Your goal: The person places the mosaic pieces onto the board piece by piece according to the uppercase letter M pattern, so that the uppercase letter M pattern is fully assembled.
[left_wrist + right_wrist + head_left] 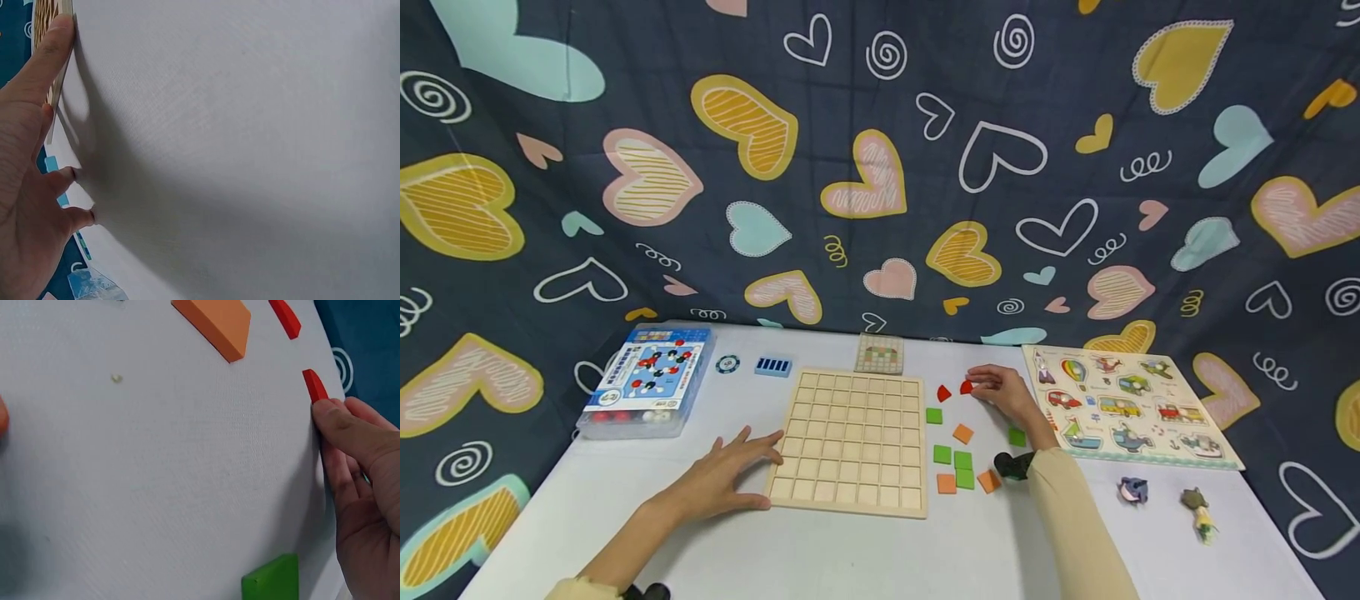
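Observation:
A wooden grid board [850, 442] of square cells lies flat in the middle of the table. My left hand [730, 475] rests at its left edge with fingers spread; in the left wrist view the thumb [53, 53] touches the board's rim [67, 37]. Right of the board, my right hand [1003, 392] pinches a red wedge-shaped tile [315, 386] between thumb and fingers, low over the cloth. A second red tile [943, 393] lies just left of it. Several green square tiles [942, 454] and orange square tiles [962, 433] are scattered between board and right forearm.
A small pattern card [880, 354] is behind the board. To the left are a molecule-kit box [651, 375], a round chip [727, 364] and a blue block [772, 367]. On the right lie a vehicle puzzle board [1135, 408] and two small figurines [1132, 490].

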The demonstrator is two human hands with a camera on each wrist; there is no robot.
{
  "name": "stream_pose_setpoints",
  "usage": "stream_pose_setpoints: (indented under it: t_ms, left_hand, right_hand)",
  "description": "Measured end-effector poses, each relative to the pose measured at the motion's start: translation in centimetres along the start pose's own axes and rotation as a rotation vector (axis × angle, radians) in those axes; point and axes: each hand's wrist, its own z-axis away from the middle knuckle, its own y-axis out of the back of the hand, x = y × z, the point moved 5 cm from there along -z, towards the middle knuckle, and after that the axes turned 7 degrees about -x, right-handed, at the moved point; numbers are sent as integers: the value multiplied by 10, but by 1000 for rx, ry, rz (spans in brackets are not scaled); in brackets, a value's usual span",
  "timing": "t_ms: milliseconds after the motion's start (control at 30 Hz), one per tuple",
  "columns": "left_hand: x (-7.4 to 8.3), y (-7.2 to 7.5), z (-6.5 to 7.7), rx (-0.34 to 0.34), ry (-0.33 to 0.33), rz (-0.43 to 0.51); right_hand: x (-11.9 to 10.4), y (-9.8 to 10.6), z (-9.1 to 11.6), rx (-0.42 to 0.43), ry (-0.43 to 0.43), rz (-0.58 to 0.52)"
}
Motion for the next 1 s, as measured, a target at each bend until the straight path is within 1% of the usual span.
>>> stream_pose_setpoints:
  t_ms: [133, 233, 300, 467, 567, 667, 767, 833, 900, 967, 1000]
  left_hand:
    - [-1, -2, -2, 1, -11, 6]
    - [0, -6, -4, -17, -16, 17]
    - [1, -6, -5, -22, -14, 19]
    - [2, -1, -5, -10, 0, 16]
    - [2, 2, -7, -7, 3, 11]
    - [1, 4, -8, -8, 7, 15]
    - [1, 3, -7, -15, 6, 27]
    - [1, 1, -5, -16, 2, 27]
    - [2, 1, -4, -9, -3, 21]
    - [2, 2, -3, 3, -3, 15]
    - [2, 3, -3, 9, -4, 10]
  right_hand:
    - [1, 2, 5, 47, 12, -17]
    - [1, 0, 12, 100, -14, -44]
    - [-2, -3, 16, 122, -13, -60]
    - [-19, -14, 18, 157, 26, -95]
    - [-30, -22, 15, 176, 25, -102]
    - [-40, -32, 14, 194, -1, -100]
    - [-44, -46, 14, 191, -35, -120]
    - [-46, -58, 12, 182, -40, -162]
    - [-49, -70, 9, 155, -12, -221]
    - [-62, -82, 9, 107, 25, -275]
    - [-65, -88, 7, 95, 41, -299]
